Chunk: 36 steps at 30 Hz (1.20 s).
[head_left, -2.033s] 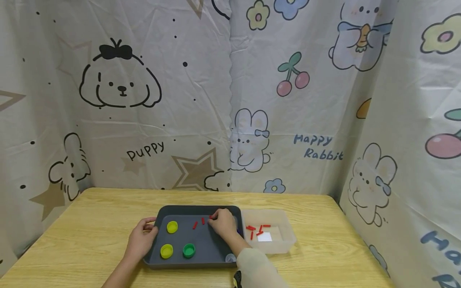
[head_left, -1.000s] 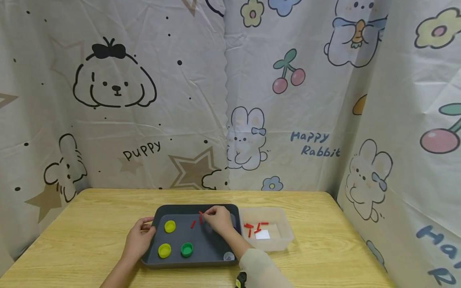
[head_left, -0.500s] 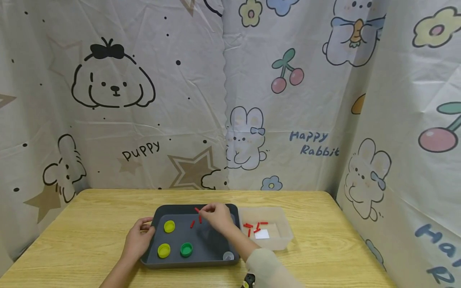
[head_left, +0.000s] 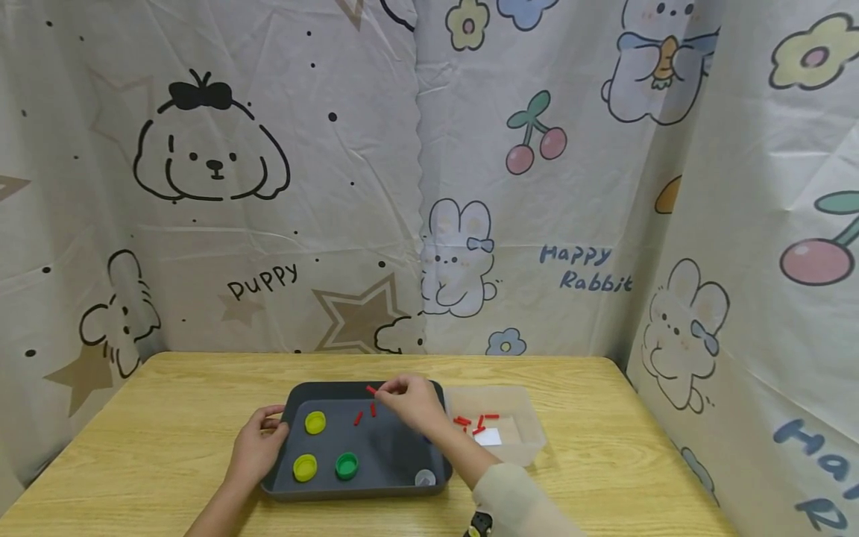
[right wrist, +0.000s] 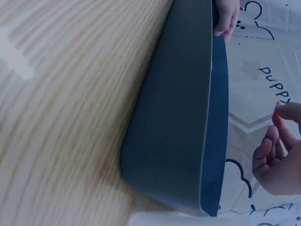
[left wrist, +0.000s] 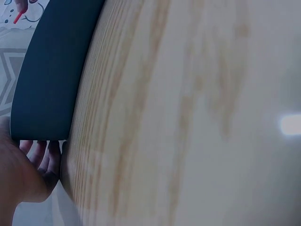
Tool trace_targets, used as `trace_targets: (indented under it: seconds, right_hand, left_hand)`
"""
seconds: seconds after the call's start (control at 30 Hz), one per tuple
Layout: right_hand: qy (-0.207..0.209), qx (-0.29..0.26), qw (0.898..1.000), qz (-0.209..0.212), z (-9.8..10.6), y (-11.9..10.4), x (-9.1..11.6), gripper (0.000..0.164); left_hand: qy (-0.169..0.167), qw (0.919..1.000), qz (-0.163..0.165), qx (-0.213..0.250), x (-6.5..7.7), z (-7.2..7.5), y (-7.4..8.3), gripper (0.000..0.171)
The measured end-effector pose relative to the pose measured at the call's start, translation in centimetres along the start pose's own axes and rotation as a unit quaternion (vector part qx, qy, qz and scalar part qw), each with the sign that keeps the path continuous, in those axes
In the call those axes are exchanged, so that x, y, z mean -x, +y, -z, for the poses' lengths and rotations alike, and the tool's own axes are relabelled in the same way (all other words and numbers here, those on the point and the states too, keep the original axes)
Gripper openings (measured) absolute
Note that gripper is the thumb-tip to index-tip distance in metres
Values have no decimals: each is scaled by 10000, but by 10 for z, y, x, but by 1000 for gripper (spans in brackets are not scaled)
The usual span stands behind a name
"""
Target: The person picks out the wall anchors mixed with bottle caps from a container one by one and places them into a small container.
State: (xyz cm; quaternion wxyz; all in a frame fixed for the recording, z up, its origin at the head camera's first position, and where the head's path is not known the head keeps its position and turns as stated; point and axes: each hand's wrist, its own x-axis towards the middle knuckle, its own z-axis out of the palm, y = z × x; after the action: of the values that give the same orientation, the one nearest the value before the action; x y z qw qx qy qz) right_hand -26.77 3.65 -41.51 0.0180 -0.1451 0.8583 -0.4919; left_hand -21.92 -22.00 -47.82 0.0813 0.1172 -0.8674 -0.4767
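My right hand [head_left: 412, 403] pinches a small red stick [head_left: 371, 390] between thumb and fingertips, above the back of a dark grey tray [head_left: 389, 447]. In the right wrist view the same red stick [right wrist: 276, 109] juts from the fingertips, above the level of the tray rim. Two more red sticks [head_left: 359, 418] lie on the tray floor just left of that hand. My left hand [head_left: 258, 444] grips the tray's left side; the left wrist view shows its fingers [left wrist: 44, 157] at the tray wall. Two yellow round caps [head_left: 305, 468] and a green one [head_left: 347, 465] sit on the tray.
A translucent plastic box [head_left: 526, 447] stands against the tray's right side, with several red sticks [head_left: 492, 416] and a white square [head_left: 488, 437] inside. A clear round piece [head_left: 425, 478] lies in the tray's front right corner. A patterned curtain [head_left: 362, 186] hangs behind the wooden table [head_left: 590, 477].
My right hand has risen from the tray floor with the red stick, drifting left, then slightly back right. The left hand keeps its hold on the tray. The head view has shifted slightly.
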Motion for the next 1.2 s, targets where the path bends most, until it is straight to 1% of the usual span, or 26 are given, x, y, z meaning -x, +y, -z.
trace_targets:
  seconds: [0.2, 0.33, 0.6, 0.87, 1.2]
  right_hand:
    - [-51, 81, 9999, 118, 7, -2, 4, 11]
    - [-88, 226, 9995, 194, 11, -2, 7, 10]
    - [-238, 335, 9986, 330, 19, 0, 13, 10]
    - [-314, 533, 9976, 317, 31, 5, 17, 11]
    - [-324, 622, 9973, 196, 46, 7, 23, 10]
  left_hand:
    - [5, 10000, 23, 58, 0, -2, -2, 39]
    - [-5, 9999, 0, 109, -1, -2, -2, 40]
    - [-18, 10000, 2, 74, -3, -3, -3, 40]
    - [-36, 10000, -11, 68, -4, -3, -5, 40]
    - [-49, 10000, 28, 16, -4, -3, -5, 40]
